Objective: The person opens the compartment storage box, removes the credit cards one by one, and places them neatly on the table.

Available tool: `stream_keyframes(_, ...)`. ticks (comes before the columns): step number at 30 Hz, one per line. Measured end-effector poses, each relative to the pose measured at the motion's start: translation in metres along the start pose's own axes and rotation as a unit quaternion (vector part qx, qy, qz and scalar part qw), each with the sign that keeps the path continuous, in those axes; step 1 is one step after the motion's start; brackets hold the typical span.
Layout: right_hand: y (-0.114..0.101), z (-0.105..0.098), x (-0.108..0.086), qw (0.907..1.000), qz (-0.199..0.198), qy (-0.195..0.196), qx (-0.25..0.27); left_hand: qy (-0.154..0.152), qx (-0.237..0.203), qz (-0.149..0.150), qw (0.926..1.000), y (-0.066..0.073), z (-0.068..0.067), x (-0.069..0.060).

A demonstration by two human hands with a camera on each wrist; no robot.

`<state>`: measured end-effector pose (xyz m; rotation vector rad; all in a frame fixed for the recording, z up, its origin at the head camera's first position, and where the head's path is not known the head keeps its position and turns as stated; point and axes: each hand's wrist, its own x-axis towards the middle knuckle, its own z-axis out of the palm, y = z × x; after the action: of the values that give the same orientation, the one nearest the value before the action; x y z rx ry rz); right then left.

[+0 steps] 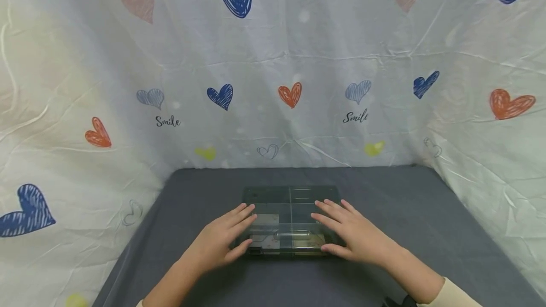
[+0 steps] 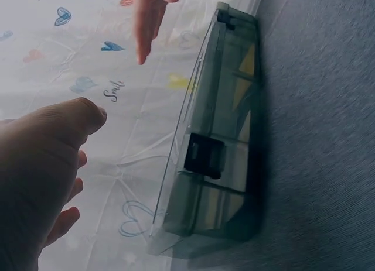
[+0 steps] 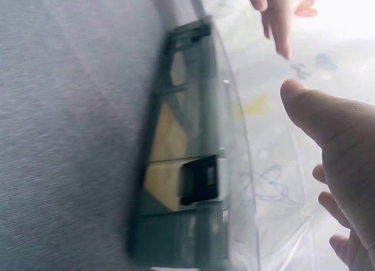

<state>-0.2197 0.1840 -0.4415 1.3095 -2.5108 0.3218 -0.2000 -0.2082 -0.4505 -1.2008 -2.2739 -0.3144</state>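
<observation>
A clear, green-tinted plastic case (image 1: 294,218) with a transparent lid lies on the grey cloth in front of me. Black latches (image 2: 204,154) show on its near side in both wrist views. Through its walls I see pale and tan flat pieces (image 3: 166,139) in divided compartments; what they are cannot be made out. My left hand (image 1: 219,240) is held over the case's left end, fingers spread. Over the right end hovers my right hand (image 1: 362,236), fingers extended too. Both wrist views show the hands above the lid, apart from it and holding nothing.
Grey cloth (image 1: 204,193) covers the table around the case. A white curtain (image 1: 290,37) printed with hearts hangs behind it and along both sides. Some dark object (image 1: 401,301) sits by my right cuff at the lower edge, partly cut off.
</observation>
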Motion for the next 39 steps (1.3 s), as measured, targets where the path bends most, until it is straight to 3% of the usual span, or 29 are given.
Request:
stream_keyframes(6,-0.003,0.006,-0.013,0.9994,-0.033,0.013,-0.004,0.012,-0.02,0.004,0.9997,0.012,0.007,-0.013)
stream_keyframes(10,-0.006,0.009,-0.019,0.9979,-0.051,0.038,0.009,0.013,-0.041,-0.013,0.999,0.018,0.011,-0.021)
stream_keyframes(14,-0.007,0.012,-0.024,0.9961,-0.059,0.065,0.011,0.01,-0.05,-0.032,0.9982,0.02,0.012,-0.028)
stream_keyframes(24,-0.002,0.021,-0.035,0.9925,-0.067,0.102,0.012,0.018,-0.049,-0.036,0.998,0.022,0.029,-0.042)
stream_keyframes(31,-0.001,0.032,-0.038,0.9886,-0.061,0.136,-0.019,0.03,-0.052,-0.051,0.9969,0.018,0.038,-0.039)
stream_keyframes(39,-0.005,0.04,-0.036,0.9874,-0.032,0.151,-0.034,0.073,-0.022,-0.035,0.9965,0.016,0.049,-0.03)
